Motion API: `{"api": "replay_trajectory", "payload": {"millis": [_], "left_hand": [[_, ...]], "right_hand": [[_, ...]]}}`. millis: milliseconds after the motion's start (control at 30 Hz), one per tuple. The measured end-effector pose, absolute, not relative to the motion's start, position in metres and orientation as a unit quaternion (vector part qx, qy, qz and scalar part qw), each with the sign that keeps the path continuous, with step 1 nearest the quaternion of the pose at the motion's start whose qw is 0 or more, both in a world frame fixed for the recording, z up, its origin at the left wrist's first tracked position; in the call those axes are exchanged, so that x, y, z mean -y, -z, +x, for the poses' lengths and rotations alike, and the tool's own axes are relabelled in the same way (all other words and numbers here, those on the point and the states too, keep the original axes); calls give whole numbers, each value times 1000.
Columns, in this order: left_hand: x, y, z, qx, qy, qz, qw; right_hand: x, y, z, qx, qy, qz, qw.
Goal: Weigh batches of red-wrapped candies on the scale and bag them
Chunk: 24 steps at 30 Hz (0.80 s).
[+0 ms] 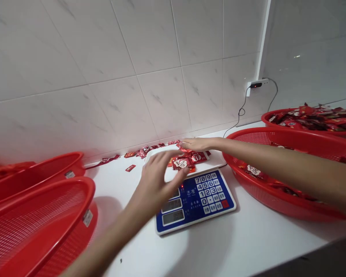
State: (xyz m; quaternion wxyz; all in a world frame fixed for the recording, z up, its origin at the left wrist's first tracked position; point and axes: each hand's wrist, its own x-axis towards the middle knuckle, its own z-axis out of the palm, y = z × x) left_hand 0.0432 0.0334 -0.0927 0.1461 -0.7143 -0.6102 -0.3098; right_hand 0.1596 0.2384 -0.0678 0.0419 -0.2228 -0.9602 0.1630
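Observation:
A blue-faced electronic scale [203, 196] with a white weighing pan [210, 163] stands in the middle of the white counter. A small heap of red candy packets [187, 159] lies on the pan. My left hand [157, 175] hovers over the near left side of the pan with its fingers spread, holding nothing. My right hand [196, 144] reaches across from the right and lies flat at the far edge of the heap, fingers stretched out and touching the packets.
Two stacked red mesh baskets [40, 215] sit at the left. A large red basket [285, 184] with a few packets is at the right; another full one [314, 117] is behind it. Loose packets [144, 151] line the tiled wall. A charger and cable [255, 85] hang at the wall.

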Motion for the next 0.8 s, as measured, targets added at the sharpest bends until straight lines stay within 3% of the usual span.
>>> {"api": "replay_trajectory", "payload": {"millis": [100, 200, 400, 567, 700, 800], "left_hand": [[-79, 98, 17, 721, 227, -655, 2], [-116, 108, 5, 743, 205, -631, -86], [-143, 100, 1, 676, 187, -692, -172], [-141, 92, 6, 657, 174, -714, -171], [-139, 92, 12, 671, 152, -713, -136], [-138, 93, 15, 680, 152, -711, -100]], "right_hand": [[-236, 72, 148, 917, -260, -303, -6], [-227, 75, 142, 873, -318, -368, 10], [-219, 80, 137, 851, -434, -281, 94], [-215, 84, 138, 842, -406, -314, 165], [-212, 72, 159, 803, -333, -449, 208], [-210, 56, 202, 821, -300, -431, 224]]}}
